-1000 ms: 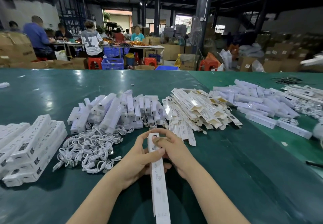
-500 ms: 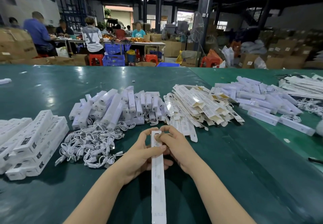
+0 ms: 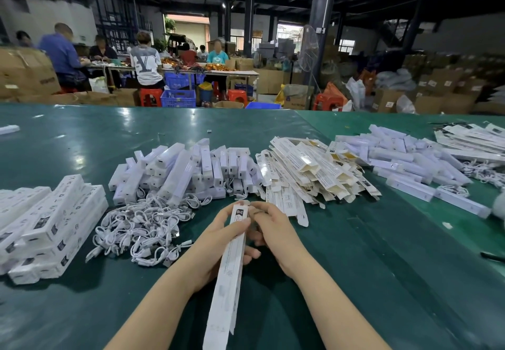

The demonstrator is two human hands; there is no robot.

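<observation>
A long narrow white carton [image 3: 229, 270] runs from my hands toward me above the green table [image 3: 382, 281]. My left hand [image 3: 218, 243] grips its far half, thumb across the top face. My right hand [image 3: 270, 229] pinches the carton's far end with curled fingers at the flap. The carton's near end hangs free between my forearms.
Finished white boxes [image 3: 52, 224] are stacked at the left. Coiled white cables [image 3: 139, 229] lie ahead left, white plastic units [image 3: 180, 172] behind them, flat unfolded cartons [image 3: 308, 172] ahead right, more units [image 3: 410, 161] far right. People work at a table [image 3: 177, 69] in the background.
The carton has turned about its length, so a face with a dark label now shows at the far end. Both hands stay on the carton in much the same place.
</observation>
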